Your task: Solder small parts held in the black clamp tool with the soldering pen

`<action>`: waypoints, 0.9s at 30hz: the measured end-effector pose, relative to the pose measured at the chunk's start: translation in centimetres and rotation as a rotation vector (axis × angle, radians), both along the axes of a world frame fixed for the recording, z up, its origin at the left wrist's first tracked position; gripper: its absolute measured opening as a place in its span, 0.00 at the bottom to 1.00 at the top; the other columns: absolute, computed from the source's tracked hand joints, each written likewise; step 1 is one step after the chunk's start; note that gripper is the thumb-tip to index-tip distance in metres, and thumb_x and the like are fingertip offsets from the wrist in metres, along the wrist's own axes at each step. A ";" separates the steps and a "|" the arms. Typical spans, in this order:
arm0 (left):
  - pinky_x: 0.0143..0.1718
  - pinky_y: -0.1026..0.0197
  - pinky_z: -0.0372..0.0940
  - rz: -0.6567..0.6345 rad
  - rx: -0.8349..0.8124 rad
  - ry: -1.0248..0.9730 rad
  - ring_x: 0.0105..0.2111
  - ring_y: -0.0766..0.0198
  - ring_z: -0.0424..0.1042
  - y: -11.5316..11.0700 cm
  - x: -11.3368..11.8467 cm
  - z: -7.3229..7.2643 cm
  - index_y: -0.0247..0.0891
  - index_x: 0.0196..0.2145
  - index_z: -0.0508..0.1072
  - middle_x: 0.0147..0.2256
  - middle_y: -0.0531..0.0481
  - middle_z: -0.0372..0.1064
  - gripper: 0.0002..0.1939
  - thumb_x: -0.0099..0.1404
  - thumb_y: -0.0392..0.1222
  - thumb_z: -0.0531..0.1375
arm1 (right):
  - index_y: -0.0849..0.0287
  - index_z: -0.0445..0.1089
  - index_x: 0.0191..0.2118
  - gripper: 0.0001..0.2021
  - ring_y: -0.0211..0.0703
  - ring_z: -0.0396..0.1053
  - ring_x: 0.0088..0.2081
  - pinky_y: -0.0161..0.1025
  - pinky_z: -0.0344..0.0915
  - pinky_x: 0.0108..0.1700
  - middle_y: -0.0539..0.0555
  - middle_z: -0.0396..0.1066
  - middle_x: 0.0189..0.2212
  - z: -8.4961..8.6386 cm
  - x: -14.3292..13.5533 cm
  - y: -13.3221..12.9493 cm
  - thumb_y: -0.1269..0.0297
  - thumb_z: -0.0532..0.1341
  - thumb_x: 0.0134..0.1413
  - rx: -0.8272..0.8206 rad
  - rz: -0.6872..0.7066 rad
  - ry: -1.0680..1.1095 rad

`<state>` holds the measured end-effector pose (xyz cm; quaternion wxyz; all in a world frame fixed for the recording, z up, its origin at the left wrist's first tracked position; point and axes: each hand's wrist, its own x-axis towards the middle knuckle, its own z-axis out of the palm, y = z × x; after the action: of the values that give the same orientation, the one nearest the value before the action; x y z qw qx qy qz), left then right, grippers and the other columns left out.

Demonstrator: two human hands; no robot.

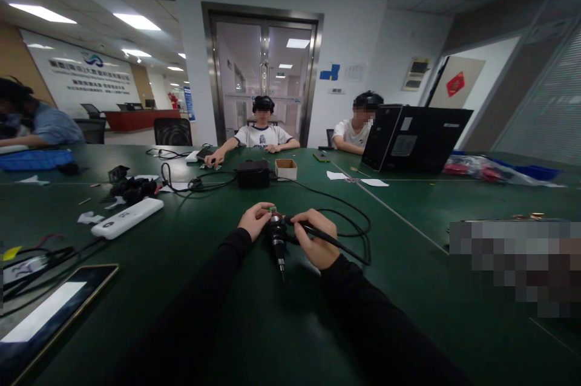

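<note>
Black and slender, a pointed tool lies on the green bench between the two hands, its narrow metal tip towards the wearer. At its far end the left hand has thumb and fingers pinching a small green piece. The right hand has its fingers closed, pen-fashion, around a dark rod that slants in from the right; at this size I cannot tell whether the rod's end touches the tool or stops just beside it. A black cable loops behind the right hand. Further off, a black box sits beside an open carton, and a white power strip lies to the left. Across the bench sits a person in a white shirt.
</note>
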<state>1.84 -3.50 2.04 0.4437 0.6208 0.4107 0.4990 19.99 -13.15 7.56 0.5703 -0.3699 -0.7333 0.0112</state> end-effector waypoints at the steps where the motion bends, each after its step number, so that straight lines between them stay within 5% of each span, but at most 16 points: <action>1: 0.48 0.54 0.67 -0.005 0.002 -0.008 0.38 0.59 0.76 0.0 0.0 -0.1 0.34 0.43 0.71 0.35 0.44 0.78 0.16 0.56 0.39 0.61 | 0.56 0.71 0.28 0.07 0.41 0.69 0.29 0.38 0.66 0.34 0.51 0.71 0.26 0.0 0.0 0.0 0.72 0.57 0.52 -0.002 0.001 -0.002; 27: 0.47 0.53 0.67 -0.012 0.001 -0.018 0.38 0.58 0.76 0.4 -0.1 -0.6 0.34 0.43 0.71 0.36 0.43 0.77 0.19 0.55 0.43 0.62 | 0.56 0.70 0.27 0.07 0.40 0.69 0.28 0.38 0.65 0.33 0.51 0.71 0.25 0.1 0.2 0.1 0.72 0.57 0.51 0.007 -0.022 0.025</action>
<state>1.69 -3.13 1.48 0.4502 0.6190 0.4025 0.5021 20.20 -13.06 7.68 0.5808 -0.3757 -0.7221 0.0070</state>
